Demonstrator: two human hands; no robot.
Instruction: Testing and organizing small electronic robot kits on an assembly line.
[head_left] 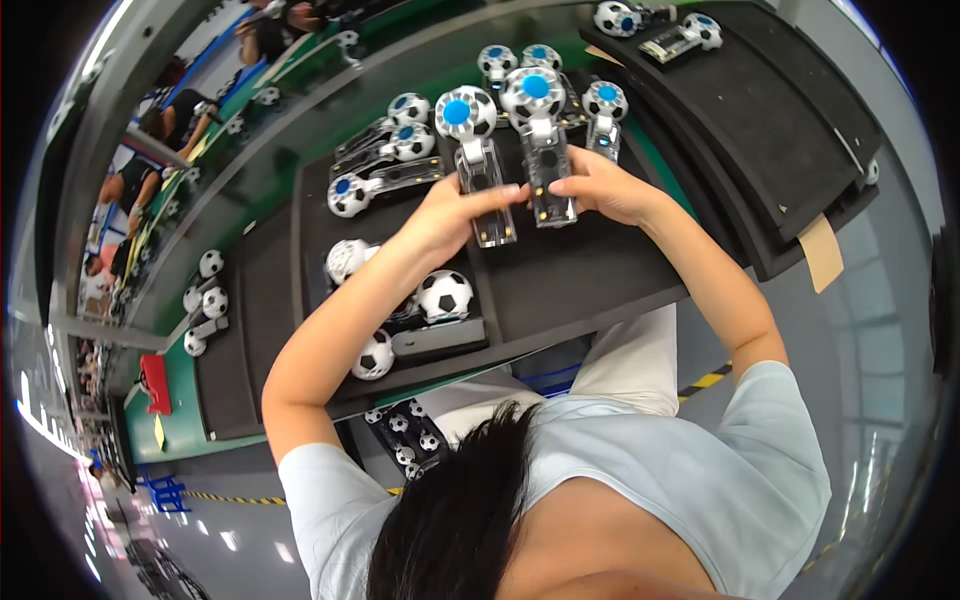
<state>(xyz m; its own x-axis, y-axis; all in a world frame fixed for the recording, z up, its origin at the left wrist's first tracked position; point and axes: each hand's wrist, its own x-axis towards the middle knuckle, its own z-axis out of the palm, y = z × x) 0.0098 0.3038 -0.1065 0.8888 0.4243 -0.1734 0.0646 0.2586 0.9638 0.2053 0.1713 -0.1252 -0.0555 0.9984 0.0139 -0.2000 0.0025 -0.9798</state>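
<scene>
My left hand (447, 215) is closed round the clear handle of a soccer-ball-headed device (486, 190), its blue-centred ball head pointing away from me. Beside it, my right hand (607, 188) grips a second such device (549, 175) by its see-through body, thumb lying across the front. Both are held side by side above the black tray (560, 275), heads up. Just behind my right fingers stands another ball-headed device (605, 105). Left of my left hand, a similar device (352, 194) lies on its side in the tray.
Several white-and-black balls with grey bodies, one ball (444, 295) among them, lie near my left forearm. Stacked black trays (740, 120) rise at the right, with a cardboard piece (821, 253) sticking out. A red box (155, 384) sits far left. Other people work beyond the line.
</scene>
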